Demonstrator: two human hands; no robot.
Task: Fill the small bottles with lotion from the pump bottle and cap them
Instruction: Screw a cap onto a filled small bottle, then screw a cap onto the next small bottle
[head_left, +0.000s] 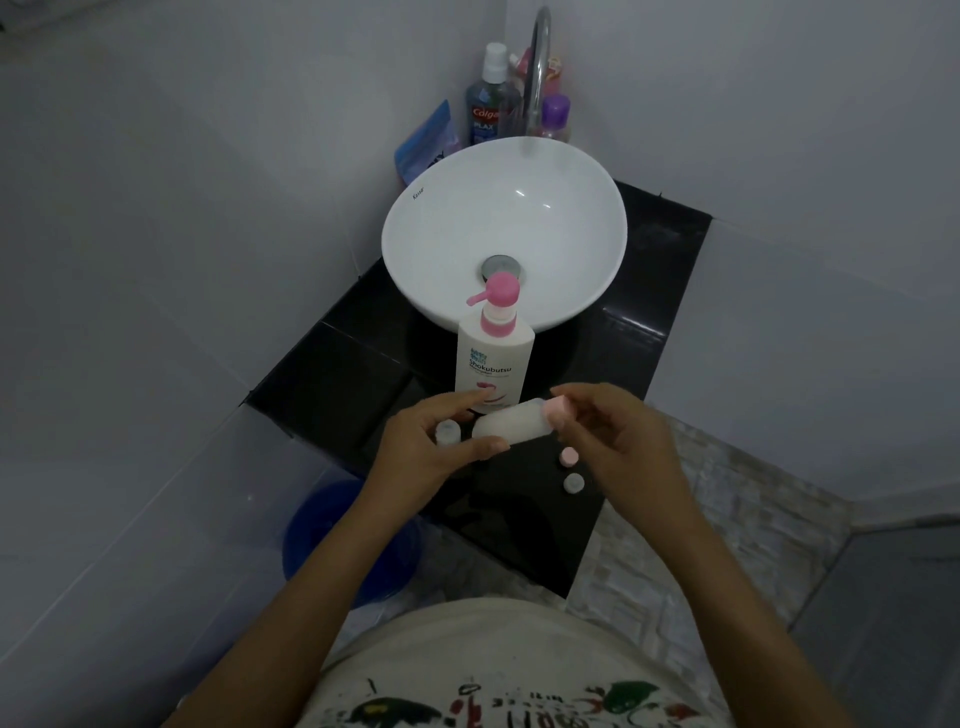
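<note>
A white pump bottle (494, 358) with a pink pump stands on the black counter (332, 384) in front of the sink. My left hand (431, 441) holds a small white bottle (511, 426) tilted on its side. The fingers of my right hand (618, 436) pinch the pink cap (555, 406) at that bottle's mouth. Another small clear bottle (448, 432) stands uncapped just left of the held one, partly hidden by my left fingers. Two loose caps lie on the counter under my right hand: a pink cap (569, 456) and a white cap (573, 483).
A white bowl sink (415, 234) with a chrome tap (537, 67) fills the counter's back. A mouthwash bottle (485, 104), a purple-capped bottle (555, 117) and a blue packet (426, 143) stand behind it. A blue bucket (322, 530) sits on the floor to the left.
</note>
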